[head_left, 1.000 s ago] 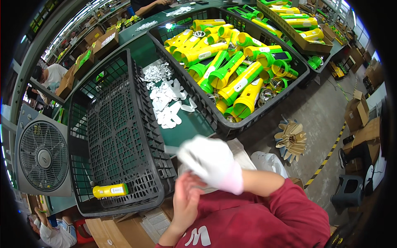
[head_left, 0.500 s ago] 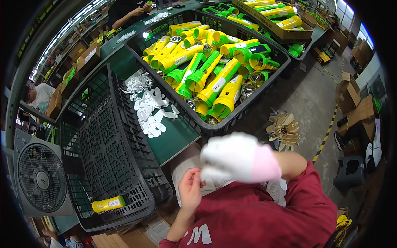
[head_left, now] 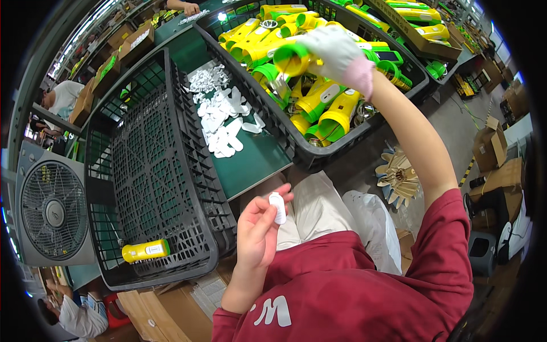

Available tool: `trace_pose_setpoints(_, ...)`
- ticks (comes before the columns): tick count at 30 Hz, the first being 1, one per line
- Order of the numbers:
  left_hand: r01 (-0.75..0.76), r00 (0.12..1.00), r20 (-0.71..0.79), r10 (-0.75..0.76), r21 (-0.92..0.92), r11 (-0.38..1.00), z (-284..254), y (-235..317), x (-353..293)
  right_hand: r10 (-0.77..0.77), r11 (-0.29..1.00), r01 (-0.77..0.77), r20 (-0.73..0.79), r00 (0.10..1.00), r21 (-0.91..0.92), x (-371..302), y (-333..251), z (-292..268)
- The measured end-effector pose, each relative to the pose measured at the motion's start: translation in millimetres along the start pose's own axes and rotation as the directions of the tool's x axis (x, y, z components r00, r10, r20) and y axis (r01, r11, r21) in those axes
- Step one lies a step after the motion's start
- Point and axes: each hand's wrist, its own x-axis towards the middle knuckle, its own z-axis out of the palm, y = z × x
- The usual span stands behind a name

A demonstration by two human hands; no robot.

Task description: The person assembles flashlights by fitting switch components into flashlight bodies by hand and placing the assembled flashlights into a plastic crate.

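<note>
Your left grip (head_left: 255, 228), bare, sits just below the centre of your view toward seven o'clock, pinching a white piece (head_left: 277, 208) between thumb and fingers; the piece is oval, stands roughly upright and is held well apart from the desk (head_left: 248, 166). Your right grip (head_left: 337, 52), gloved in white, reaches out to one o'clock and is closed around a torch (head_left: 292, 59), whose wide green and yellow head points down toward seven; your glove hides its rear part, and you cannot tell from here whether it touches the torches beneath. Those yellow and green torches (head_left: 325, 98) lie heaped in the full crate (head_left: 312, 158), which spans twelve to one o'clock. Toward eleven, on the desk between the two crates, white parts (head_left: 219, 134) are spread in a loose pile, smaller ones at the far end. At nine o'clock stands the black crate (head_left: 149, 165), with a lone torch (head_left: 146, 251) on its side near the end closest to you, at eight. A fan (head_left: 55, 214) stands beyond that crate, near nine. A white bag (head_left: 373, 228) sits at four o'clock, beside your lap.
</note>
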Motion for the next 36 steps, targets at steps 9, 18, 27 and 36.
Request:
trace_pose_setpoints(9, -0.321, 0.941, 0.152, 0.303, 0.106, 0.941, 23, 3, -2, 0.360, 0.842, -0.385, 0.138, 0.923, 0.377, -9, -142, -133)
trace_pose_setpoints(18, -0.191, 0.979, -0.070, 0.190, -0.004, 0.982, 4, -18, -13, 0.337, 0.623, -0.574, 0.480, 0.810, 0.531, -58, -211, -89)
trace_pose_setpoints(27, -0.155, 0.983, -0.064, 0.174, 0.233, 0.960, -14, -32, -16, 0.298, 0.059, -0.689, 0.646, 0.702, 0.722, -72, -213, -83)
trace_pose_setpoints(36, 0.032, 0.997, 0.068, -0.042, 0.148, 0.988, -10, -23, -18, 0.359, -0.649, -0.484, 0.798, 0.485, 0.586, -90, -209, -81)
